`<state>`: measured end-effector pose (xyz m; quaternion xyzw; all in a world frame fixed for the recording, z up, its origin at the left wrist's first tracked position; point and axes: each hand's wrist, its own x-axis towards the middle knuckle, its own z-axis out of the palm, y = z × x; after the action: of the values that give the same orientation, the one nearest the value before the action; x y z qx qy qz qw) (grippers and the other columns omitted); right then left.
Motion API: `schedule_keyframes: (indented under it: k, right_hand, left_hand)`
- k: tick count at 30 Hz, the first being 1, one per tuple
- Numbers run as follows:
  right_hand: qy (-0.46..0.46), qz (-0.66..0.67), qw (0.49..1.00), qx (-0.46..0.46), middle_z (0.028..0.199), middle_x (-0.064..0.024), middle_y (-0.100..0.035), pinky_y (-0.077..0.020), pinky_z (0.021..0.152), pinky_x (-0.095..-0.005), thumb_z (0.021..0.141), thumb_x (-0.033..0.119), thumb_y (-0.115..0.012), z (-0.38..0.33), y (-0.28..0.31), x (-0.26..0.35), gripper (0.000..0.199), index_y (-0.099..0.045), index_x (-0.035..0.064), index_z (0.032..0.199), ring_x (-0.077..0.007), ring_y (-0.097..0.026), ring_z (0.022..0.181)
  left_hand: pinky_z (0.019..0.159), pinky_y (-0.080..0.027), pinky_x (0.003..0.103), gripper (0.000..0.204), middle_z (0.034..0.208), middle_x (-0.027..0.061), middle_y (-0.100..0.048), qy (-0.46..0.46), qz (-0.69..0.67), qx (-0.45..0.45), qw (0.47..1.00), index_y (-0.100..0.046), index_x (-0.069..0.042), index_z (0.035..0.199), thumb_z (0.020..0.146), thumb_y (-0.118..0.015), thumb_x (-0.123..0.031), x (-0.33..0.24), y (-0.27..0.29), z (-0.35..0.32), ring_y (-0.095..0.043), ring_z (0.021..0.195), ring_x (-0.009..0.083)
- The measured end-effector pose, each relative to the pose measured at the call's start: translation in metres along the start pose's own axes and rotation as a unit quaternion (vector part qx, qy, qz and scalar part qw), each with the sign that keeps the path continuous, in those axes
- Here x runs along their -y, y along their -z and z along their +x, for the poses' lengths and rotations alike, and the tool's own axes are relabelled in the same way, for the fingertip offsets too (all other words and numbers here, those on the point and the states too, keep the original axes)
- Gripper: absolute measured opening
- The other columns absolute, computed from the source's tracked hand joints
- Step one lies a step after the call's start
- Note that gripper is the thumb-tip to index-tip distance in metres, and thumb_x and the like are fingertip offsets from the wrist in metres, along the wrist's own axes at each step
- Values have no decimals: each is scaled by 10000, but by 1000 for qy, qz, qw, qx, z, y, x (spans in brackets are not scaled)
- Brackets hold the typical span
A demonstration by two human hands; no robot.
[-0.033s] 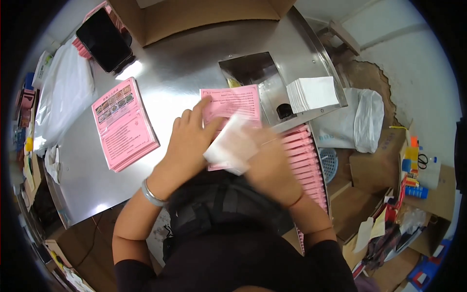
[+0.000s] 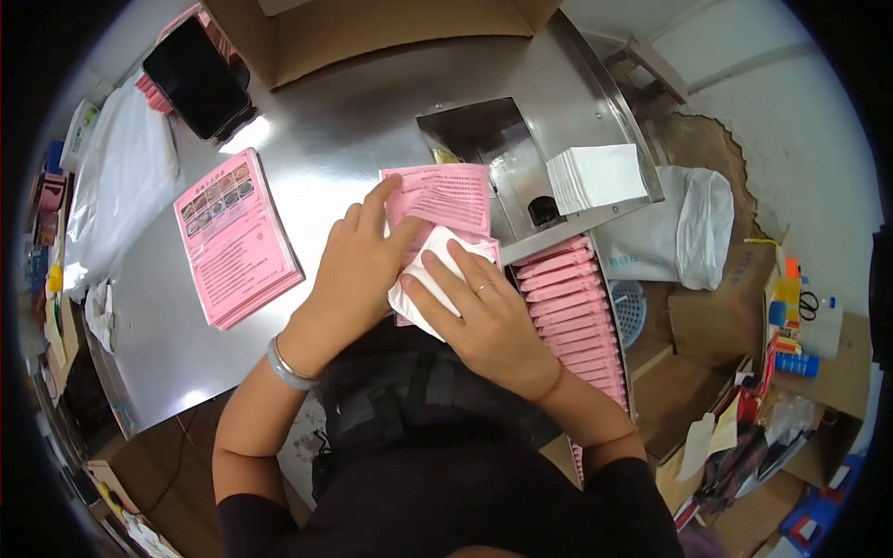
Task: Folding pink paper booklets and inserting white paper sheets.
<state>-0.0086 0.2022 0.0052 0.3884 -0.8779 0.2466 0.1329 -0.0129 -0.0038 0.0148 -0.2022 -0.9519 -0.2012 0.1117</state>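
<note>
On a steel table (image 2: 335, 139) the left hand (image 2: 353, 270) lies flat on a pink leaflet (image 2: 442, 195), fingers spread apart and pressing the sheet down, a grey bangle (image 2: 286, 365) on its wrist. The right hand (image 2: 484, 312) rests just beside it, fingers slightly apart and laid over a small white packet (image 2: 430, 279) that sits on the lower part of the leaflet; whether the thumb grips the packet from below cannot be told. To the left, well apart from the hands, lies a stack of pink leaflets (image 2: 234, 237), and further left a clear plastic bag (image 2: 121, 186). A dark tablet (image 2: 195, 79) leans near a cardboard box (image 2: 391, 33) at the far edge. Right of the hands, a row of folded pink leaflets (image 2: 572, 298) stands overlapped along the table's edge, and above it a stack of white packets (image 2: 597, 177) sits on a steel tray (image 2: 484, 139), close to the leaflet's right edge
</note>
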Motion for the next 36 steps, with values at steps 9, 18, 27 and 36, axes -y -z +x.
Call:
schedule_keyframes:
  k: [9,18,27,36]
  right_hand:
    - [-85,-150,967,187,790,-150,-667,-533,672,-398,841,130,-590,81,-12,-74,143,-706,53,875,-348,-639,691]
    - [-196,-278,928,-155,979,-118,-558,-440,825,-420,844,132,-677,41,34,-87,222,-705,6,1024,-310,-504,914]
    - [-164,-88,978,-98,971,-116,-578,-466,801,-426,782,34,-663,24,71,-111,274,-712,9,1050,-295,-555,910]
    - [136,21,990,24,1124,-102,-649,-511,894,-404,779,135,-625,17,-1,14,362,-696,147,1133,-270,-637,1031]
  left_hand:
    - [814,-522,376,569,1348,255,-453,-29,-266,-17,963,-481,-70,1289,766,-703,-25,-43,0,4,-600,913,333]
    - [938,-365,482,314,1135,115,-552,312,288,-37,905,-573,-95,1143,917,-635,-304,91,59,-103,-527,1046,311]
    - [1107,-255,643,312,1498,263,-348,74,-24,-31,997,-563,-46,976,793,-756,-208,-35,-34,-13,-282,1392,518]
    - [1024,-342,509,427,1366,188,-489,68,73,-15,995,-571,-4,1136,758,-701,-152,-5,-10,-33,-442,1283,373]
